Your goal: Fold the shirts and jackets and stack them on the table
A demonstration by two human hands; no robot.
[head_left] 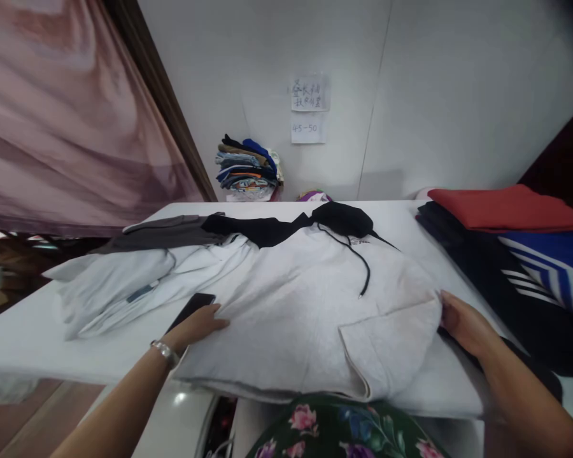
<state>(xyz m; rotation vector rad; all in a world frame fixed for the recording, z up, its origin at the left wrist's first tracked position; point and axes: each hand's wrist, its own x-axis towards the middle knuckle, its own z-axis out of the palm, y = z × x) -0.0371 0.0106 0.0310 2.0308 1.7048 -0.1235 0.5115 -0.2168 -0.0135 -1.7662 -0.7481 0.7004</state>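
A light grey hoodie (310, 305) with a black hood (344, 219) and black drawstring lies spread on the white table, its hem towards me. My left hand (200, 327), with a silver band at the wrist, holds the hoodie's left side, thumb on top of the cloth; some of its fingers are hidden. Beside that hand is a flat dark piece (191, 310), whose kind I cannot make out. At the opposite side, my right hand (463, 321) is closed on the hoodie's edge. A squared flap of grey cloth (386, 343) lies at the lower right of the hoodie.
White clothing (119, 280) and a dark grey garment (162, 232) lie to the left. Folded red (516, 207), black (487, 273) and blue clothes (558, 267) are stacked at right. A clothes pile (248, 165) stands behind the table (138, 346), below paper notes (309, 108) on the wall.
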